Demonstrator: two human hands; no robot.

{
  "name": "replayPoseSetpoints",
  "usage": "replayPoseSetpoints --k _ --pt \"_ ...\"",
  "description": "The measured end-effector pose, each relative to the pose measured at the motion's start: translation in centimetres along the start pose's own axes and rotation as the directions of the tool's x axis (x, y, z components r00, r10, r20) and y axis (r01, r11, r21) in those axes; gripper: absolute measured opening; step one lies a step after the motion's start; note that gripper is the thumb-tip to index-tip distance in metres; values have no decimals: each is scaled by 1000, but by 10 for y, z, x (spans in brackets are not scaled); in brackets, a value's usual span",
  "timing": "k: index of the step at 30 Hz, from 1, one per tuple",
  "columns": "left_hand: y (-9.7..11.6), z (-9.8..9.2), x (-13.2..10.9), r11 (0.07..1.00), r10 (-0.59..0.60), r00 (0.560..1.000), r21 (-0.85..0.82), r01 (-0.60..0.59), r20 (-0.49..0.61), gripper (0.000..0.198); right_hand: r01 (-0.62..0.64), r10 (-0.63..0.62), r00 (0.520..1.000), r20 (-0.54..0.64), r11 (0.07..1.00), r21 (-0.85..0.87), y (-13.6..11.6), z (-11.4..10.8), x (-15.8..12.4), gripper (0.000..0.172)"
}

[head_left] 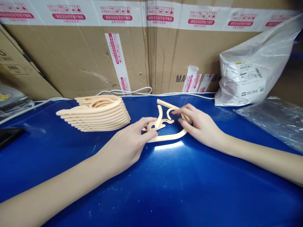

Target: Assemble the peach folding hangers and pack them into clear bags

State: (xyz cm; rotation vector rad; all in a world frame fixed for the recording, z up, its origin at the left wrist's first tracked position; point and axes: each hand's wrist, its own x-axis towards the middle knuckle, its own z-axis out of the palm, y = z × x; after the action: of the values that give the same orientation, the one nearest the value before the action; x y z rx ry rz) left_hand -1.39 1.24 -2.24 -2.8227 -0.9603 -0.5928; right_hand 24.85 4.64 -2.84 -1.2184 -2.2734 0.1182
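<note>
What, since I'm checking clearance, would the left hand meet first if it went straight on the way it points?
Most likely the pale curved piece just ahead of the left hand; the right hand lies farther along. Depth is unclear from one view, so hand and piece may already touch.

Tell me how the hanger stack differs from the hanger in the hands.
The hanger stack is many even layers; the held hanger is single, its parts splayed apart.
No hand touches the hanger stack; the left hand and right hand grip the held hanger.
Both are cream-coloured.
</note>
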Motion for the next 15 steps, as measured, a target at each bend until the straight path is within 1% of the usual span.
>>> replayPoseSetpoints --k 4,7,10,15 --pt "6 -3 0 993 -32 999 -117 31 -7 26 -28 28 1000 12 1000 6 -2 -1 -1 32" --pt "8 -4 1 989 -69 998 -130 69 1 14 -21 21 1000 11 1000 2 -3 -2 -1 31" --pt "6 -3 1 989 -83 997 -125 82 2 18 -15 15 1000 15 1000 2 -4 -2 -1 31" --pt "5 1 0 994 -16 998 -106 9 -62 13 2 -2 1000 13 1000 9 -3 -1 -2 31"
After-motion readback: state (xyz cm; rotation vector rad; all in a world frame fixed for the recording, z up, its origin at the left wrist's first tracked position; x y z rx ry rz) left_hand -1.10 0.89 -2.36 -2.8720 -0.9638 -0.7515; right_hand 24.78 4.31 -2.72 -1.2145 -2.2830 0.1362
